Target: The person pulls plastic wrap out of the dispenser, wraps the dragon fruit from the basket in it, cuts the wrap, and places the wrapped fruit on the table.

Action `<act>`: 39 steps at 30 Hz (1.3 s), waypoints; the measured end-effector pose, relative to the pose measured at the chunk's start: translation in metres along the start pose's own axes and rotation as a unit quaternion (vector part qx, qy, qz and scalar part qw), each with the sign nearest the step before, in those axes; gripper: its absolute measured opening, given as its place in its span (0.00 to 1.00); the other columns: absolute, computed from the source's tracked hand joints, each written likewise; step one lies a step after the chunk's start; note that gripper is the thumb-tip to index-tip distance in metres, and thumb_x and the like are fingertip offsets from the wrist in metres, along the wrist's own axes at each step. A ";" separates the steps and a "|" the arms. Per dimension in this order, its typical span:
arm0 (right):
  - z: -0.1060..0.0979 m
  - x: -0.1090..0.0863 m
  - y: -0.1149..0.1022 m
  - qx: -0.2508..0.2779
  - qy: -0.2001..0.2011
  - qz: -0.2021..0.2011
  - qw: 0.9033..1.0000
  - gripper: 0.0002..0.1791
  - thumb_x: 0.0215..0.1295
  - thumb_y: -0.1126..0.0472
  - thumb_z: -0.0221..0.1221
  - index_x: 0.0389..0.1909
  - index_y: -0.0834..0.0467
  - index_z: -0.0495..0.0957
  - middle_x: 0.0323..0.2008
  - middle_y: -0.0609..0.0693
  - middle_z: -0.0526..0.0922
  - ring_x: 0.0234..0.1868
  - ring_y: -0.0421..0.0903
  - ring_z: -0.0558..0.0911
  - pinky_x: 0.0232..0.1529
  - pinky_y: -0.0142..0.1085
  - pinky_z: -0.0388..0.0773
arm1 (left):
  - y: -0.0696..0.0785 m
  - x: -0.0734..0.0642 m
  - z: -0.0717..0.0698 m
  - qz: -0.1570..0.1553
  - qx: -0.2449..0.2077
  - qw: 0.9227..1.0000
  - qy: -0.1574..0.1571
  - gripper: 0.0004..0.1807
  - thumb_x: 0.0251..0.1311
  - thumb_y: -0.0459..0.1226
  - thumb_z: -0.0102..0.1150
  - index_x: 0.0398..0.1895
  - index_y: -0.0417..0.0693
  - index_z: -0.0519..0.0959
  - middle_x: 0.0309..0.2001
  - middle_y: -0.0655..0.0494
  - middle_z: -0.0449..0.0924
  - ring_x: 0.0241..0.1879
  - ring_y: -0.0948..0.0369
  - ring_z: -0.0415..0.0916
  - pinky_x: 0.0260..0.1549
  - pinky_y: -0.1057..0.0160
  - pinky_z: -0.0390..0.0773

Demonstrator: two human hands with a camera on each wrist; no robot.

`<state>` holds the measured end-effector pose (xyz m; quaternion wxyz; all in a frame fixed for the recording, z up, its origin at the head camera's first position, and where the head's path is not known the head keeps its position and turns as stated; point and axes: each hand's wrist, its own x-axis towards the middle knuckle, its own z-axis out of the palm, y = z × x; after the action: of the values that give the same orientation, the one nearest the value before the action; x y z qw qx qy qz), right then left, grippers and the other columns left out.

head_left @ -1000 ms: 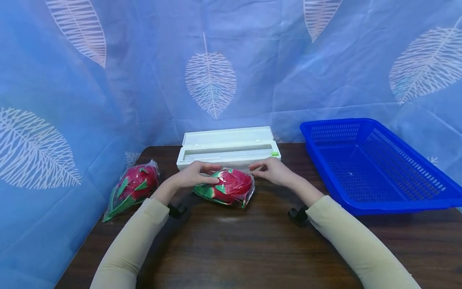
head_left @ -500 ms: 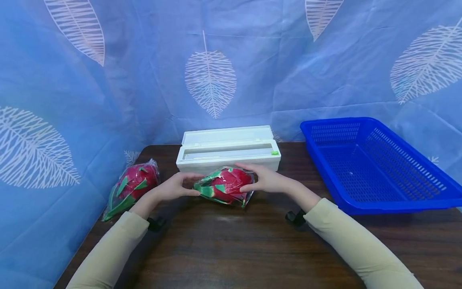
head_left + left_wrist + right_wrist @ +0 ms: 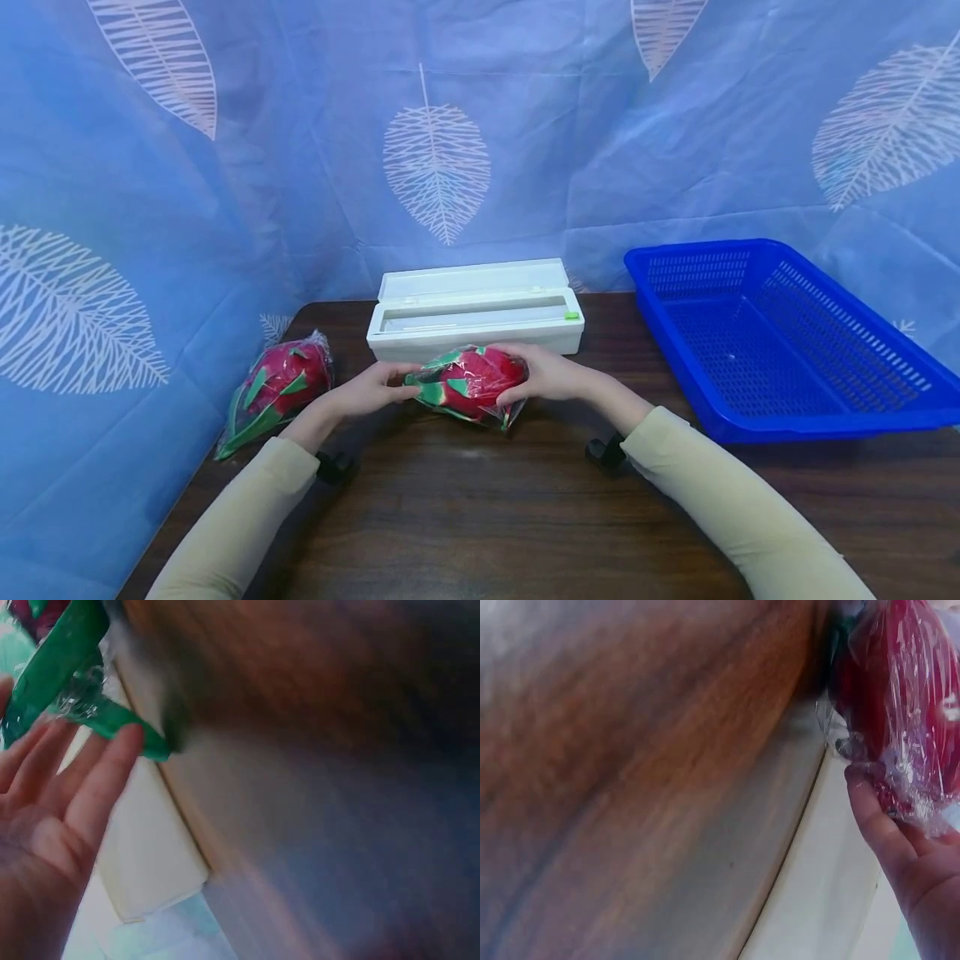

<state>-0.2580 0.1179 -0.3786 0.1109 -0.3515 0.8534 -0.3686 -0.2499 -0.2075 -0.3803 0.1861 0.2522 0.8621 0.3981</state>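
A red dragon fruit with green leafy scales (image 3: 474, 382), wrapped in clear film, lies on its side at the middle of the table in the head view. My right hand (image 3: 555, 372) grips its right end, thumb in front and fingers behind. At the green tip, my left hand (image 3: 367, 390) holds the leaf ends between thumb and fingers. The left wrist view shows green leaf tips (image 3: 60, 667) against the left hand's fingers (image 3: 105, 780). Crinkled film covers the dragon fruit (image 3: 915, 697) in the right wrist view, above the right hand (image 3: 907, 862).
Behind the hands stands a long white cling film dispenser (image 3: 480, 337) with its lid raised and a green slider at the right. A second wrapped dragon fruit (image 3: 281, 383) lies at the left table edge. A blue plastic basket (image 3: 750, 429) sits at the right.
My right hand has moved left and closed round the fruit's right end. My left hand shifted left off the fruit's top, then came back right to its green tip. The fruit stays nearly in place.
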 end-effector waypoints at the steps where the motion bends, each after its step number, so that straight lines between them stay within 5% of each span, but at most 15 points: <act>1: -0.001 0.000 0.001 0.003 -0.002 0.001 1.000 0.46 0.55 0.49 0.71 0.72 0.57 0.61 0.63 0.56 0.72 0.61 0.52 0.71 0.57 0.47 0.73 | 0.001 -0.001 -0.001 -0.005 0.003 1.000 -0.001 0.30 0.66 0.43 0.59 0.68 0.41 0.68 0.60 0.46 0.72 0.54 0.52 0.69 0.54 0.51 0.74; 5: -0.003 0.001 0.002 0.016 -0.015 0.001 1.000 0.45 0.56 0.49 0.70 0.71 0.58 0.62 0.61 0.56 0.74 0.58 0.51 0.73 0.55 0.44 0.75 | 0.007 -0.005 -0.007 0.004 -0.006 1.000 -0.001 0.31 0.63 0.41 0.61 0.68 0.40 0.67 0.62 0.43 0.69 0.59 0.48 0.66 0.57 0.46 0.71; 12: -0.005 0.001 0.007 0.050 -0.033 -0.010 0.998 0.42 0.57 0.50 0.69 0.70 0.60 0.64 0.58 0.54 0.76 0.58 0.51 0.75 0.53 0.43 0.77 | 0.021 -0.007 -0.005 0.103 -0.032 0.994 0.033 0.28 0.65 0.34 0.58 0.69 0.43 0.67 0.67 0.44 0.67 0.65 0.45 0.64 0.59 0.43 0.68; 17: -0.006 0.001 0.008 0.068 -0.039 -0.012 0.997 0.41 0.57 0.53 0.69 0.69 0.60 0.65 0.59 0.55 0.76 0.58 0.51 0.75 0.53 0.42 0.77 | 0.025 -0.002 0.006 0.099 0.001 0.992 0.074 0.22 0.67 0.41 0.59 0.64 0.53 0.76 0.61 0.54 0.75 0.57 0.56 0.73 0.54 0.53 0.75; 23: -0.005 0.002 0.009 0.069 -0.036 -0.016 0.997 0.40 0.58 0.52 0.69 0.69 0.61 0.65 0.58 0.55 0.77 0.57 0.51 0.75 0.54 0.43 0.76 | 0.018 0.007 0.013 0.087 -0.005 0.989 0.122 0.19 0.64 0.39 0.61 0.58 0.51 0.81 0.51 0.55 0.83 0.50 0.60 0.78 0.48 0.60 0.79; 33: -0.014 -0.013 0.002 0.040 -0.031 0.015 0.999 0.49 0.58 0.49 0.69 0.75 0.58 0.53 0.68 0.61 0.64 0.65 0.59 0.69 0.59 0.50 0.71 | 0.019 0.006 0.013 0.086 -0.005 0.991 0.105 0.22 0.64 0.40 0.62 0.61 0.48 0.77 0.58 0.50 0.78 0.56 0.55 0.75 0.53 0.53 0.76; 39: -0.019 -0.030 0.007 0.002 -0.013 0.013 1.000 0.45 0.54 0.59 0.72 0.71 0.63 0.62 0.62 0.64 0.72 0.50 0.54 0.81 0.51 0.45 0.78 | 0.022 -0.001 0.015 0.119 -0.011 0.991 0.064 0.30 0.62 0.39 0.65 0.67 0.43 0.70 0.63 0.50 0.73 0.61 0.53 0.70 0.57 0.48 0.71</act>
<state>-0.2488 0.1521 -0.3722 0.1276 -0.3448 0.8558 -0.3640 -0.2348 -0.1869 -0.3725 0.0851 0.3249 0.8319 0.4418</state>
